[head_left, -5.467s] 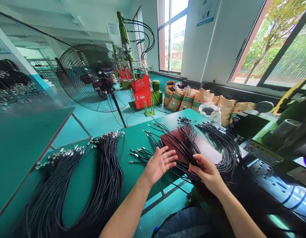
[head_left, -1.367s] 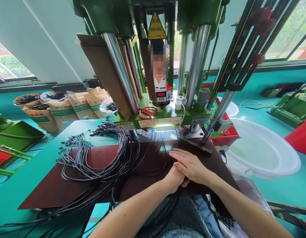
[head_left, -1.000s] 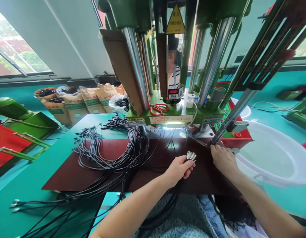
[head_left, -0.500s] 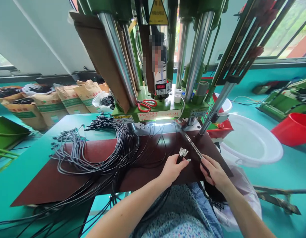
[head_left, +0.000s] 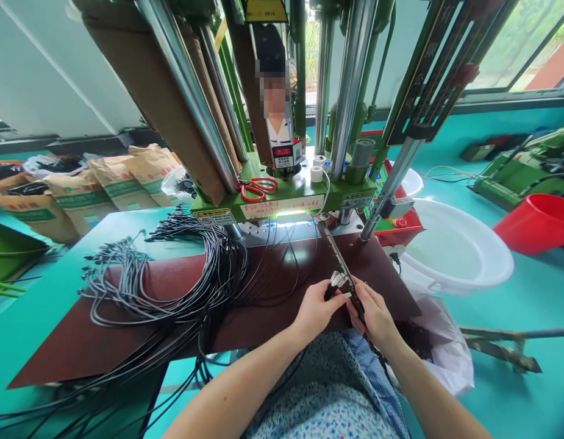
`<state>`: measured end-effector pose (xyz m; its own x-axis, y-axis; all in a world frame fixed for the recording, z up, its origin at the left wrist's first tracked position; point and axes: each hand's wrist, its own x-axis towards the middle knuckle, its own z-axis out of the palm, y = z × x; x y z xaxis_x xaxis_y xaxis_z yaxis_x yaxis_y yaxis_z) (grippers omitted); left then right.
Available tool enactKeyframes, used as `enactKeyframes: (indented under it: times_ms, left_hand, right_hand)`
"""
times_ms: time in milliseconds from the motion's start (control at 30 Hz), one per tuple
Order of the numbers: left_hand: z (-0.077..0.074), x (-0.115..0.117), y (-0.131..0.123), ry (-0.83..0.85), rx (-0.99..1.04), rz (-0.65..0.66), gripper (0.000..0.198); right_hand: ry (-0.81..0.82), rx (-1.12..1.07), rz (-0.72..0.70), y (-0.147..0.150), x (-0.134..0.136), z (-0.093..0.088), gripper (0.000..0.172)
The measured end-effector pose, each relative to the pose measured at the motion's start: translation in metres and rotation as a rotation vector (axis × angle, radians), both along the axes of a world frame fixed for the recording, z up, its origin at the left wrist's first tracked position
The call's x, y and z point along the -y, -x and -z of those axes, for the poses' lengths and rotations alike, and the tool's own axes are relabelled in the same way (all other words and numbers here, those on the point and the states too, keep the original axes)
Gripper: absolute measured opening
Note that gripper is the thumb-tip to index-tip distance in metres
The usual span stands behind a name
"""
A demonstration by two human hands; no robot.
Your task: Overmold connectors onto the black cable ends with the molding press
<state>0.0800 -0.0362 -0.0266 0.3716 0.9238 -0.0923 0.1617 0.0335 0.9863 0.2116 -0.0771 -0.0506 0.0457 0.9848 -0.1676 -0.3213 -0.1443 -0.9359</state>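
Observation:
A bunch of black cables with silvery metal plugs (head_left: 339, 278) is pinched in my left hand (head_left: 314, 308), the plug ends pointing up and away from me. My right hand (head_left: 377, 314) grips the near end of a long, narrow dark metal bar (head_left: 333, 249), whose far end rests by the machine's base. Both hands are close together at the bar's near end. A pale plug end shows at my left thumb, right against the bar; whether it sits in the bar I cannot tell. Part of the right fingers is hidden behind the bar.
A large bundle of black and grey cables (head_left: 217, 256) lies on the brown board (head_left: 172, 277) at left. Ahead stands a green press (head_left: 245, 210) with steel columns and red-handled scissors (head_left: 258, 189) on it. To the right are a white tub (head_left: 455, 244) and a red bucket (head_left: 538, 222).
My right hand has moved left with the bar's near end, up to the plugs in my left hand. The view has shifted slightly.

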Motion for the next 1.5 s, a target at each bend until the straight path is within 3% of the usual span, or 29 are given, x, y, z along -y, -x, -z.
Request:
enactKeyframes:
  times_ms: [200,467,667,933,1200,1500]
  left_hand:
    - [0.003,-0.002,0.000,0.049,-0.003,0.013,0.018]
    - [0.000,-0.002,0.002,-0.049,-0.052,-0.001,0.019]
    - [-0.002,-0.015,0.017,0.008,0.065,-0.143,0.034]
    - [0.003,-0.007,0.018,-0.058,-0.133,0.089,0.026]
    - [0.001,-0.011,0.017,0.080,-0.053,0.092,0.028]
    - [0.001,-0.005,0.014,0.015,-0.080,0.031,0.028]
  right_hand:
    - [-0.006,0.059,0.001,0.001,0.000,-0.002,0.044]
    - [-0.003,0.221,0.051,0.010,0.001,-0.007,0.045]
    - [0.006,0.096,0.064,0.003,0.004,-0.003,0.044]
    - [0.033,0.107,0.015,0.004,0.003,-0.006,0.050]
    - [0.038,0.142,-0.047,-0.003,0.004,-0.003,0.052]
    - [0.024,0.263,-0.025,0.005,0.002,-0.006,0.057]
